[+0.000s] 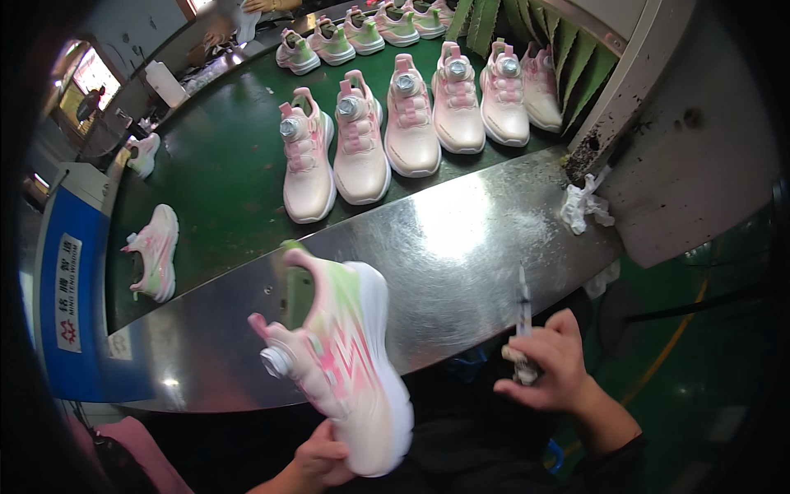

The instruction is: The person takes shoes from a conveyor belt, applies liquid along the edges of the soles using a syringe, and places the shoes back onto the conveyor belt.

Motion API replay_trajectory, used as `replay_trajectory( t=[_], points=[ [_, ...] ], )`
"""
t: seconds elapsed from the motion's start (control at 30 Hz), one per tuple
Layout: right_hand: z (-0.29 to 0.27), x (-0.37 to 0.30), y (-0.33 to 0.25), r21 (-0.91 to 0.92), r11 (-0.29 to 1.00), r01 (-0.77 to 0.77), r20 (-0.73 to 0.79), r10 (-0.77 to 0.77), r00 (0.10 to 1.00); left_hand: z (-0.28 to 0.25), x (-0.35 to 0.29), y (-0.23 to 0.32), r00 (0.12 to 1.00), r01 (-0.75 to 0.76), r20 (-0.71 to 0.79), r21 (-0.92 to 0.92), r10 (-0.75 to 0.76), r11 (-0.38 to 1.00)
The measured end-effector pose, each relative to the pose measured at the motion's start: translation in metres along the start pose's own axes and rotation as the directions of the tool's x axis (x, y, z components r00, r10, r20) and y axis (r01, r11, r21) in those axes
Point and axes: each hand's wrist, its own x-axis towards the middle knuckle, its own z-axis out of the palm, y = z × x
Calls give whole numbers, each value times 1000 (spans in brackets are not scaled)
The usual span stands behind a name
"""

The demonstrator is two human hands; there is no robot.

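Note:
A pale pink sneaker point(350, 346) with green at the collar and a silver dial at the tongue is tilted on its side over the near edge of the metal table. My left hand point(323, 458) grips it by the toe, fingers closed. To the right, my right hand point(559, 362) is closed around a small clear syringe point(524, 313) whose thin tip points up and away from me. Syringe and sneaker are apart. Part of the left hand is hidden beneath the shoe.
Across the green conveyor belt point(222, 156) stand a row of matching sneakers point(411, 140) and a farther row point(337, 41). Two more lie at its left, one nearer point(156, 251). Crumpled white tissue point(583, 204) sits by the metal post. Green bristly flaps point(580, 62) hang at right.

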Motion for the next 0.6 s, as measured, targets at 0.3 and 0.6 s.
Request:
replay_trajectory(
  t=[0.3,0.6],
  points=[
    [49,49,36,97,994,-59,-70,66,995,-12,-21,50,799,-443,-166,488,579,752],
    [50,47,35,110,987,-118,-76,127,989,-24,85,264,713,-439,-49,747,700,499]
  ],
)
